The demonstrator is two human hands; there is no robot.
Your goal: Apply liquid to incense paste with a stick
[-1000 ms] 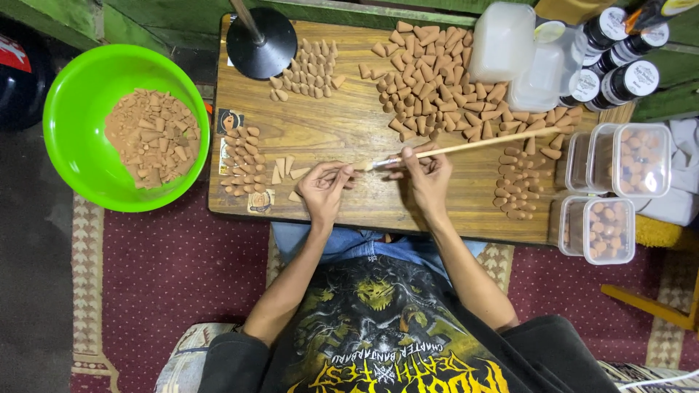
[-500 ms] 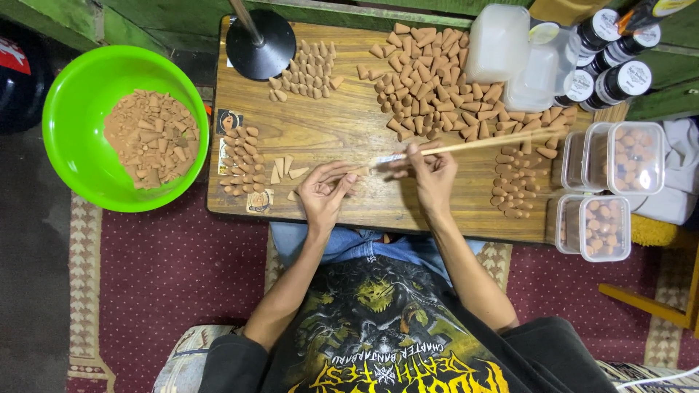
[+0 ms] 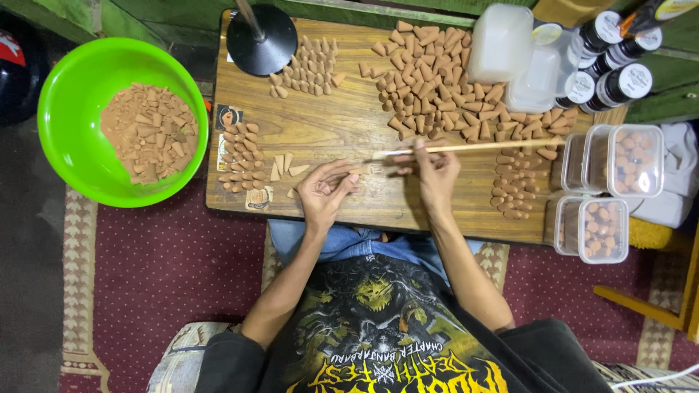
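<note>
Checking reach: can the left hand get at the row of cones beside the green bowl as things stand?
Probably yes. The left hand rests on the wooden board, with only a few loose cone pieces between it and the row of cones; nothing tall blocks it.

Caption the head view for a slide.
Left hand pinches a small clay-brown cone while right hand holds a long wooden stick over the wooden table.

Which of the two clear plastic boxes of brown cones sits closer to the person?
The lower clear plastic box, at the wooden board's near right corner; the other box lies farther up, beside the dark bottles.
</note>
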